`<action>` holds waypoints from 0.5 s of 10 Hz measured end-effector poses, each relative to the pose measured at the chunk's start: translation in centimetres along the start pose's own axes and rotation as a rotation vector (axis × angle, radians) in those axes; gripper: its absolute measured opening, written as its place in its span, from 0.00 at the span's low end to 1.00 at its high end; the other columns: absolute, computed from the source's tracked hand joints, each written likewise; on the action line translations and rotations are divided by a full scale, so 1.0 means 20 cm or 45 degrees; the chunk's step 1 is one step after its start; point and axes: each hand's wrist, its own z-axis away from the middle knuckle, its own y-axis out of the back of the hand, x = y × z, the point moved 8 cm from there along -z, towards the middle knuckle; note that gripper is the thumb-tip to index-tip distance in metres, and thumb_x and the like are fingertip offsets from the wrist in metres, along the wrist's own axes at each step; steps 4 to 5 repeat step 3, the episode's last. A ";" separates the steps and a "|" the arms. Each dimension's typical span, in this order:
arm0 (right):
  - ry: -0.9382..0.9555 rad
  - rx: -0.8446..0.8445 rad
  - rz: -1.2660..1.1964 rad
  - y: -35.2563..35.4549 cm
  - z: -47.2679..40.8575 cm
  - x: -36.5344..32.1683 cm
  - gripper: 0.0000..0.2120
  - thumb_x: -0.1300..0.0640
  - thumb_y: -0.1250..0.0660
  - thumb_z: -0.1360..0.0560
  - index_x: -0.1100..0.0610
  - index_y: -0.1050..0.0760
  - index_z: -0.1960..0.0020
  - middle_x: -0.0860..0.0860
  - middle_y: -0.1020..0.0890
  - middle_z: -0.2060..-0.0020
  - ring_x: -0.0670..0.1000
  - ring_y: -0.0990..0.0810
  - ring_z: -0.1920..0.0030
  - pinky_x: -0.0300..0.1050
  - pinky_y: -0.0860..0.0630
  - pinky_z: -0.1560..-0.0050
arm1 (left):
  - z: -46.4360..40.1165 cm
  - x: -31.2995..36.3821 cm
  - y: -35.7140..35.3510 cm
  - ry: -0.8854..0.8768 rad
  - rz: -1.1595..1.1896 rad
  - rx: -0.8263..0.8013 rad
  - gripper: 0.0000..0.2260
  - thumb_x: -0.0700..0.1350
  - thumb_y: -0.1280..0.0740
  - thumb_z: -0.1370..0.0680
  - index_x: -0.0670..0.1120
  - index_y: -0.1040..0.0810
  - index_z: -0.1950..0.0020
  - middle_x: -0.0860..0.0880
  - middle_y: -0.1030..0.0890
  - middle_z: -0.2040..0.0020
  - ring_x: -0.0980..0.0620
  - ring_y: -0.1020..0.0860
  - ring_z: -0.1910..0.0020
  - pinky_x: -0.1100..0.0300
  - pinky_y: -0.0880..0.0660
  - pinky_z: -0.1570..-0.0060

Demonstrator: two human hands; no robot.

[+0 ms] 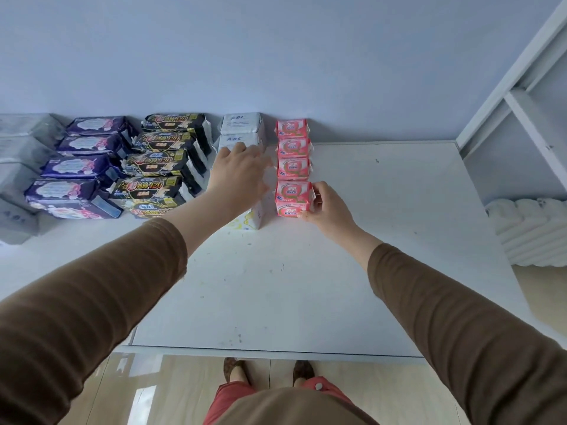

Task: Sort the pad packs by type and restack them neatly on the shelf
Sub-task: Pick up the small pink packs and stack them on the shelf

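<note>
Pad packs stand sorted in rows on the white shelf, running back toward the wall: purple packs on the left, black packs beside them, then white packs, then a row of pink packs on the right. Grey packs sit at the far left edge.

The right hand grips the front pink pack, thumb at its top right corner and fingers curled round its right side, seemingly nudging it in line with the three behind. The left hand reaches over the white row with fingers held straight and loose, resting on or just above the packs; I cannot tell if it presses them.

These packs look light and soft, plastic-wrapped and a little slippery, so they squash and slide easily. Holding one by its two short sides, as the right hand nearly does, should keep it square; pinching the crimped seam would likely twist it. The sorting looks almost finished, with only straightening left.
</note>
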 end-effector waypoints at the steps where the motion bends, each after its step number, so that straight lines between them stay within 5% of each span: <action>1: -0.025 0.024 0.038 0.00 0.00 -0.03 0.23 0.56 0.24 0.30 0.58 0.28 0.39 0.53 0.20 0.46 0.53 0.20 0.50 0.43 0.27 0.55 | 0.05 -0.02 0.02 0.002 0.023 0.028 0.17 0.54 0.33 0.24 0.55 0.25 0.35 0.51 0.24 0.40 0.47 0.29 0.39 0.51 0.35 0.41; 3: -0.066 0.056 0.006 0.00 0.06 -0.07 0.32 0.56 0.22 0.32 0.58 0.30 0.32 0.53 0.22 0.39 0.51 0.21 0.41 0.46 0.24 0.43 | 0.19 -0.04 0.05 -0.001 0.084 0.045 0.18 0.55 0.34 0.24 0.54 0.26 0.34 0.51 0.24 0.40 0.47 0.29 0.39 0.52 0.34 0.39; 5: -0.066 0.056 0.006 0.00 0.06 -0.07 0.32 0.56 0.22 0.32 0.58 0.30 0.32 0.53 0.22 0.39 0.51 0.21 0.41 0.46 0.24 0.43 | 0.19 -0.04 0.05 -0.001 0.084 0.045 0.18 0.55 0.34 0.24 0.54 0.26 0.34 0.51 0.24 0.40 0.47 0.29 0.39 0.52 0.34 0.39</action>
